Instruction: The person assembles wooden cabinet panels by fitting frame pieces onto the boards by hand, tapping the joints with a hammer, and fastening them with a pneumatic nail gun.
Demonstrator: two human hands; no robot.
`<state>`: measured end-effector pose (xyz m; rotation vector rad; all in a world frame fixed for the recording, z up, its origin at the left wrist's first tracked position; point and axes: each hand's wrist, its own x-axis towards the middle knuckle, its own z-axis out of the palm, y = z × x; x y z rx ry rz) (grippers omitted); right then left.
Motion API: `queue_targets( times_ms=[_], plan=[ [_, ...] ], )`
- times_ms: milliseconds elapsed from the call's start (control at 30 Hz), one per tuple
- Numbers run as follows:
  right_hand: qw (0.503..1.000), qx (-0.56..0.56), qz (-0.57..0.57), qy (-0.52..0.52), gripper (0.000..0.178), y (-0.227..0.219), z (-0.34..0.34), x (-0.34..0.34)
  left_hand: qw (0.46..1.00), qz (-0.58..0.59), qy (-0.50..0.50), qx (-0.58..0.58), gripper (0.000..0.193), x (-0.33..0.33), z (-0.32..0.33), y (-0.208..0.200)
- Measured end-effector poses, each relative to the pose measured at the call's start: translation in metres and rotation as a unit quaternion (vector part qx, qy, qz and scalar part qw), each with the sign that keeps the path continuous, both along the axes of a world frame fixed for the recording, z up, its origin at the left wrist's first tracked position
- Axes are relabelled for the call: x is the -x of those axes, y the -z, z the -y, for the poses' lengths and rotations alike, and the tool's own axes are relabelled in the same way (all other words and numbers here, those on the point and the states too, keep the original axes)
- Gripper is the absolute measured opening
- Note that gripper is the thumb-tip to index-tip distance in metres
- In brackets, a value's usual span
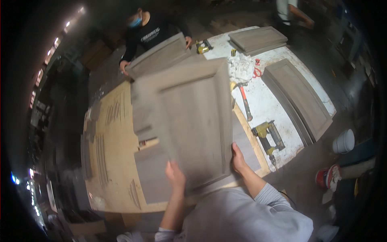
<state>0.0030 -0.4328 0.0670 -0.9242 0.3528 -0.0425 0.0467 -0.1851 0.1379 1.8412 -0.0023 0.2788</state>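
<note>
A grey-brown framed cabinet door (pixel 193 121), blurred by motion, is held up tilted over the workbench. My left hand (pixel 175 176) grips its lower left edge, fingers mostly hidden. My right hand (pixel 239 159) holds its right edge, thumb along the side and fingers behind the door. Below it, a flat grey-brown panel (pixel 151 181) lies on the bench, partly covered by the door. Right of my right hand lies a yellow and black nail gun (pixel 268 135).
Across the bench, a person (pixel 149 36) holds another cabinet door (pixel 161 56). On the white tabletop (pixel 258 92) are a hammer (pixel 244 101), a white cloth (pixel 241 68), a second nail gun (pixel 203 46) and stacked doors (pixel 296 97). Thin wood strips (pixel 100 157) lie left. Buckets (pixel 343 142) stand on the right.
</note>
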Motion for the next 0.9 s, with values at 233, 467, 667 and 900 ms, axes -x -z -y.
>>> queue_targets(
  times_ms=[233,467,667,900],
  plan=[
    [0.991,0.024,0.008,0.132,0.075,-0.030,0.006,0.042,0.945,0.044,0.181,-0.270,0.046,-0.026,-0.037,-0.085],
    [0.888,0.282,-0.088,0.352,0.060,-0.055,0.054,0.062,0.826,0.163,0.266,-0.469,0.050,-0.018,-0.061,-0.080],
    [0.901,0.345,-0.086,0.249,0.049,-0.066,0.026,0.045,0.812,0.181,0.289,-0.473,0.047,-0.009,-0.081,-0.050],
    [0.896,0.338,-0.084,0.275,0.040,-0.061,0.018,0.043,0.859,0.027,0.169,-0.483,0.041,0.001,-0.159,-0.059]
  ],
)
